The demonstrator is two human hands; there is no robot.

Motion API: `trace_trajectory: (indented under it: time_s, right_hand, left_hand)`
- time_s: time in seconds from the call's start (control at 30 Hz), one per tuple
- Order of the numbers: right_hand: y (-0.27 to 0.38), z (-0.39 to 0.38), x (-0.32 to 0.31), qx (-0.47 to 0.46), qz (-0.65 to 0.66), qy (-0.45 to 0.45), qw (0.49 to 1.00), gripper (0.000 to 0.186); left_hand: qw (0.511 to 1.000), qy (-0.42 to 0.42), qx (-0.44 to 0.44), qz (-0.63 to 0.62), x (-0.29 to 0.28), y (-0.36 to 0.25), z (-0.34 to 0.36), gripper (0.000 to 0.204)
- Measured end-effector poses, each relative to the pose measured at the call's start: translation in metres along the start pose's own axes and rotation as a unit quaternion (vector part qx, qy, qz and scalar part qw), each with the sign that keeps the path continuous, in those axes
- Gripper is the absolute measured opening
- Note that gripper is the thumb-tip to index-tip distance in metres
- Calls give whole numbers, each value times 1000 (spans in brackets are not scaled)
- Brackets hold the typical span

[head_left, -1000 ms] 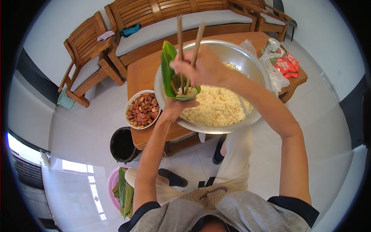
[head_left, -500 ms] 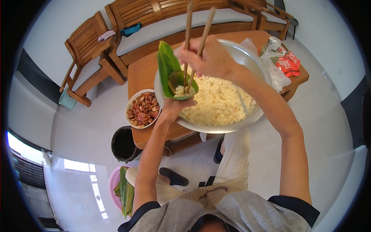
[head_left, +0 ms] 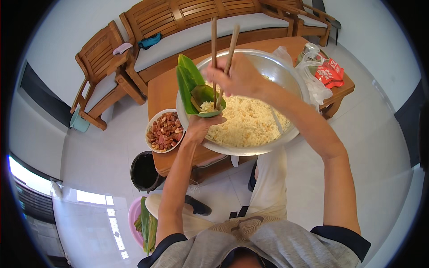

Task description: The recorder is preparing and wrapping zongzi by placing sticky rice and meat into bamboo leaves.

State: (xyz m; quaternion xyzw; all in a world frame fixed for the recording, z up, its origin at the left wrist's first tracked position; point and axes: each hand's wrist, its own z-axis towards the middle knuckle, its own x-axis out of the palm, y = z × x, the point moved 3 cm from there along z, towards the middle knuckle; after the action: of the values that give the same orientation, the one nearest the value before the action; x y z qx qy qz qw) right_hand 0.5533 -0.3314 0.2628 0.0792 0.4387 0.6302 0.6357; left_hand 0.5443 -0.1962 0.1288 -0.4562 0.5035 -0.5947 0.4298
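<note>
My left hand [head_left: 199, 127] is closed round a green leaf [head_left: 189, 73] folded into a cone, with a little rice [head_left: 207, 106] inside. In my right hand [head_left: 241, 77] is a pair of wooden chopsticks [head_left: 214, 47], held upright with their lower ends in the leaf cone, at the rice. Behind and to the right of the cone stands a large metal basin [head_left: 297, 85] of pale yellow rice [head_left: 246, 123]. A white bowl [head_left: 149, 142] of reddish-brown meat pieces [head_left: 165, 130] sits left of my left hand. My right forearm covers part of the basin.
The wooden table [head_left: 161, 91] bears the basin; a plastic bag [head_left: 315, 80], a red packet [head_left: 330, 73] and a can lie at its right end. On the floor are a black bucket [head_left: 145, 169] and a pink basin [head_left: 133, 219] of long leaves. A wooden bench [head_left: 210, 38] stands behind.
The chopsticks have dipped slightly with my right hand, their tips still in the leaf cone. The whole view has shifted a little. My left hand keeps hold of the leaf.
</note>
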Motion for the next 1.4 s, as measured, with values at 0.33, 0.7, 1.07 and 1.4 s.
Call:
trace_trajectory:
  time_s: [0.33, 0.7, 1.07, 1.4]
  right_hand:
    - [-9, 12, 18, 2, -52, 42, 998, 26]
    - [-2, 9, 18, -44, -90, 31, 994, 24]
    - [0, 8, 12, -19, -12, 11, 1000, 24]
    - [0, 10, -3, -47, -79, -14, 996, 35]
  left_hand:
    - [1000, -2, -8, -29, -2, 0, 0, 31]
    - [999, -38, 19, 28, -2, -1, -3, 27]
    - [999, -29, 15, -23, -6, 2, -3, 29]
    - [999, -27, 16, -34, 3, 3, 7, 30]
